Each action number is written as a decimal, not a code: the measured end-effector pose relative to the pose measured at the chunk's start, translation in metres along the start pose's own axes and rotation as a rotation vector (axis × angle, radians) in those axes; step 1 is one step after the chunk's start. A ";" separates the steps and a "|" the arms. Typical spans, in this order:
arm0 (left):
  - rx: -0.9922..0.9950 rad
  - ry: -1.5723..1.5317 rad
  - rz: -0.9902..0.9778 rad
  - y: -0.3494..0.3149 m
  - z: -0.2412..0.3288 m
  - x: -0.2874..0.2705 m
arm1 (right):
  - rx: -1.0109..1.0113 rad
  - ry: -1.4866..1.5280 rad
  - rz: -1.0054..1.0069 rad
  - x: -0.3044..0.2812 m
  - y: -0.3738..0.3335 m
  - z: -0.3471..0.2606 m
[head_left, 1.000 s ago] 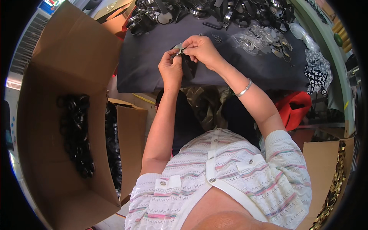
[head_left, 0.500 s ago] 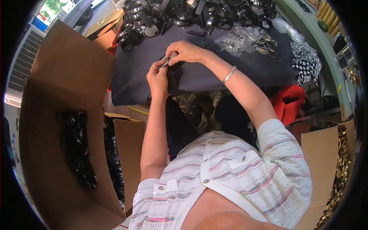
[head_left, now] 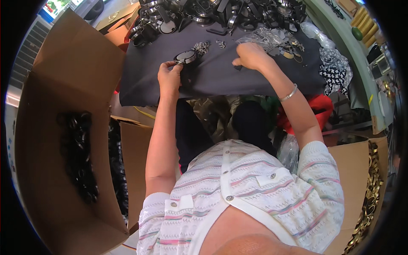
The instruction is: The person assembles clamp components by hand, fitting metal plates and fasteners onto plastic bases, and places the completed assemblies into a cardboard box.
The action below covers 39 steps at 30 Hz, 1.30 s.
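Observation:
My left hand point(head_left: 170, 78) is closed on the edge of a round watch-like piece point(head_left: 185, 56) with a pale silver face and a dark rim, held over the dark cloth. A dark band seems to hang below it, partly hidden. To the right, my right hand point(head_left: 251, 57) is curled, thumb and fingers pointing down. A small dark thing shows at its fingertips, too blurred to name. Just beyond the watch-like piece lies a little heap of small metal parts point(head_left: 201, 47), with a smaller cluster of metal bits point(head_left: 220, 43) beside it.
A pile of black-banded, silver-rimmed round pieces point(head_left: 199, 19) covers the table's far side. Clear plastic bags and loose metal parts point(head_left: 280, 40) lie beyond my right hand. Open cardboard boxes flank me: black bands point(head_left: 83, 157) on the left, gold-coloured pieces point(head_left: 365, 204) on the right.
My hands were together at the piece; now my right hand has moved off to the right. My left hand still holds the watch-like piece, whose silver face now shows.

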<state>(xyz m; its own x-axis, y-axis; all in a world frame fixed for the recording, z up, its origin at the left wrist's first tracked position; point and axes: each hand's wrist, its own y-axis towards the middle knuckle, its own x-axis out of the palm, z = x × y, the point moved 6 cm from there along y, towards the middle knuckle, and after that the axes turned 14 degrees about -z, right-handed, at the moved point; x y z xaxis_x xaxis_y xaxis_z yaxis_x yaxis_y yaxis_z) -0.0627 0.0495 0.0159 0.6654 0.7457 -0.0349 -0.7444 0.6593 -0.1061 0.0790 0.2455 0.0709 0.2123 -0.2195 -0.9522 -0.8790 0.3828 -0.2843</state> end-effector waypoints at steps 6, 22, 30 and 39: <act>0.079 -0.153 -0.011 0.001 0.005 -0.004 | -0.018 0.265 0.037 0.018 0.002 0.025; 0.014 -0.109 -0.157 0.001 0.006 -0.018 | -0.926 0.509 0.333 0.002 0.025 -0.116; 0.351 0.115 -0.056 0.003 0.001 -0.025 | -0.984 0.277 0.379 -0.008 0.030 -0.127; 0.596 0.507 0.092 -0.024 0.015 -0.013 | -1.119 0.250 0.225 -0.019 0.043 -0.137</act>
<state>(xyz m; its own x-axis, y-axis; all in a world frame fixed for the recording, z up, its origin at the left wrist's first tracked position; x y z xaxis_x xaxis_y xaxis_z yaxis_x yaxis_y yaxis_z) -0.0543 0.0262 0.0342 0.4369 0.7596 -0.4817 -0.6068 0.6442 0.4655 -0.0212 0.1436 0.0924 0.0237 -0.4661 -0.8844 -0.7985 -0.5411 0.2638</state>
